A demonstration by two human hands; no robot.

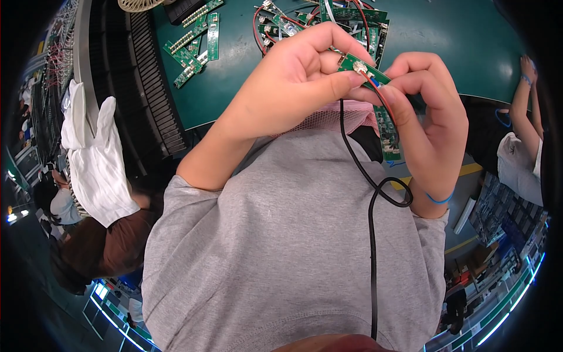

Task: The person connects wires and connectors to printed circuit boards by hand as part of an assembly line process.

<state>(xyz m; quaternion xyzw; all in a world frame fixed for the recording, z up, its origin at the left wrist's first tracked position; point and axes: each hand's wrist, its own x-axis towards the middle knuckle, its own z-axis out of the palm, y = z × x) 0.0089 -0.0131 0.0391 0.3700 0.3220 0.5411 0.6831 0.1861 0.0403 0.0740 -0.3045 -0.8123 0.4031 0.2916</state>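
Above the near edge of the table, a small green circuit board (347, 63) is held in the fingers of my left hand (293, 79), its thumb pressing beside a white connector (360, 68). From that connector a red wire (381, 97) runs down past my right hand (437, 108). My right thumb and index finger are closed at the right end of the same board, near a small blue part (376, 83). Below these fingers hangs another green circuit board (389, 141), partly hidden by my right hand; whether the wire joins it I cannot tell.
More circuit boards with red and black wires (368, 29) are heaped behind my hands on the green table (457, 35). Several loose boards (190, 50) lie at the left. A black conveyor (146, 76) runs beyond them. A black cable (373, 246) hangs in front of my shirt. People sit on both sides.
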